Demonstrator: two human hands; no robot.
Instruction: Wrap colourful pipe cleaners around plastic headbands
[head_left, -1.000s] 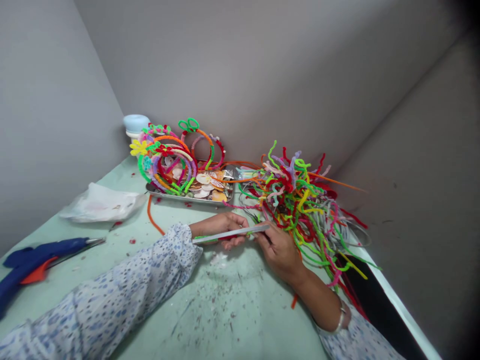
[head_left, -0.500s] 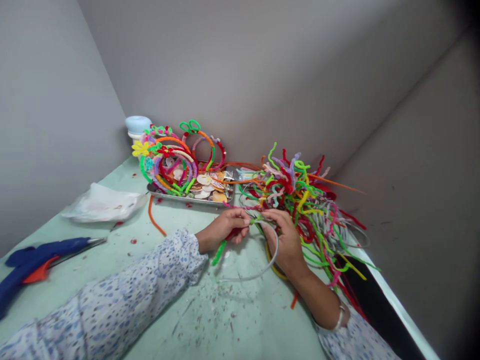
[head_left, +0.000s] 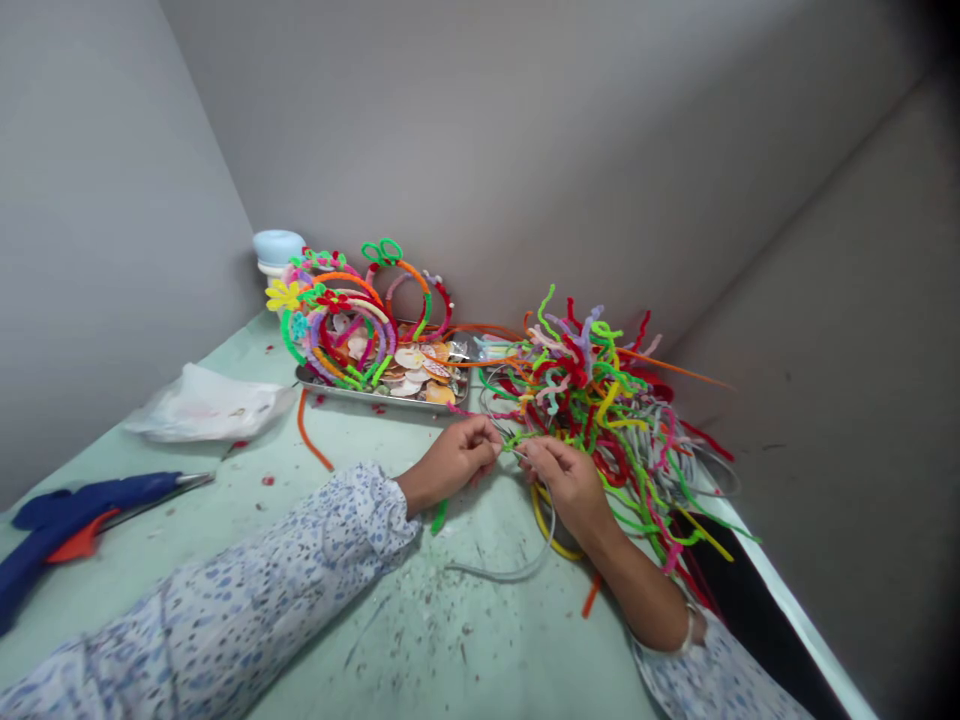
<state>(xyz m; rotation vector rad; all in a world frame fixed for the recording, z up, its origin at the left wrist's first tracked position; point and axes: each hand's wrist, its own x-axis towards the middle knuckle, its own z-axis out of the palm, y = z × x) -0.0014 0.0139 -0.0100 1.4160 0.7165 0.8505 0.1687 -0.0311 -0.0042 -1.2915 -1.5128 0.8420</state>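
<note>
My left hand is closed in a pinch near the middle of the table, at one end of a thin grey headband-like hoop. A light-green pipe cleaner shows between my fingertips, by that end. Below the left hand pokes a bright green fuzzy tip; its other part is hidden. My right hand pinches the grey hoop near the green pipe cleaner, and the hoop's free end curves down over the table. A yellow ring-shaped piece lies under the right hand.
Finished pipe-cleaner headbands stand in a metal tray holding flat pieces. Loose pipe cleaners are heaped at right. A blue glue gun and a white plastic bag lie left. A blue-lidded container stands behind.
The right hand's fingers have turned and closed to a pinch nearer the left fingertips. The grey hoop has swung slightly lower, and less of the green tip shows under the left hand.
</note>
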